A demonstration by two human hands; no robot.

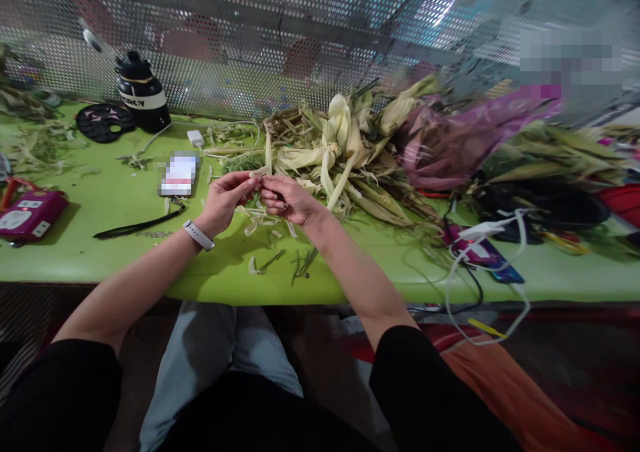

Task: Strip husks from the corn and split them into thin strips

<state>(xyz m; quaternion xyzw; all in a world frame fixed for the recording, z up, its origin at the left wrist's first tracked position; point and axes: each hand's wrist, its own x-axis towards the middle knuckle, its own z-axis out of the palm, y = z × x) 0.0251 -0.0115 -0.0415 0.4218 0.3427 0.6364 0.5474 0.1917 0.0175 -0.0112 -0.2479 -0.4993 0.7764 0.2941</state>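
Observation:
Above the green table (300, 282), my left hand (225, 197) and my right hand (289, 199) meet fingertip to fingertip. Both are closed in a pinch on a pale corn husk strip (259, 171). A longer pale strip stands upright just behind the fingers; whether it is part of the held one I cannot tell. Right behind and to the right of my hands lies a large heap of dry corn husks (345, 145). Small husk scraps (263, 220) are scattered beneath my fingers. On my left wrist is a white band.
A phone (180, 174) with a black strap lies left of my hands, near a white charger (195, 138). Farther left are a black bottle (143, 95), a black fan-shaped item and a magenta power socket (33, 215). To the right are a purple plastic bag (440, 142) and tangled white cables (520, 232).

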